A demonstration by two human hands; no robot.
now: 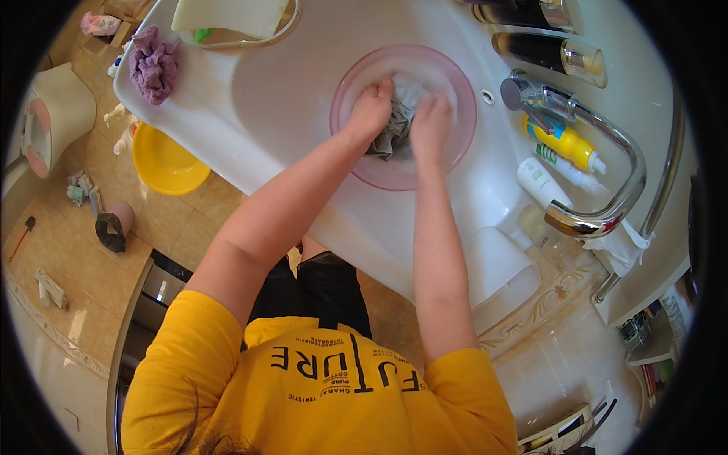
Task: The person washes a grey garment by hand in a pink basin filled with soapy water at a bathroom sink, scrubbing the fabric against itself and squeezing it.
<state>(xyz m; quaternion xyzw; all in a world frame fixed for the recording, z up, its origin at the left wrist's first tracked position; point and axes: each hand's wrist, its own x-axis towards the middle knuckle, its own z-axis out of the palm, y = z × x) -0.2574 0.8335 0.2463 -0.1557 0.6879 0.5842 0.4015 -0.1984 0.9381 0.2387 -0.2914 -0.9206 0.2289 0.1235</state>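
A round basin with a translucent pink rim (339, 155) sits inside the white sink. Bunched up in it is a wet grey cloth (396, 130), with pale, soapy-looking water around it. My left hand (371, 108) is closed on the cloth's left side, fingers curled into the folds. On the other side my right hand (431, 125) is curled against the same cloth, its fingers somewhat blurred by motion. Both hands are close together within the basin, and their fingertips are partly hidden.
A chrome faucet (633, 178) arches at the right, beside dark bottles (531, 51), a yellow bottle (565, 140) and a white tube (543, 182). A purple cloth (153, 66) lies on the sink's left corner. Below it, a yellow basin (168, 161) stands near the tiled floor.
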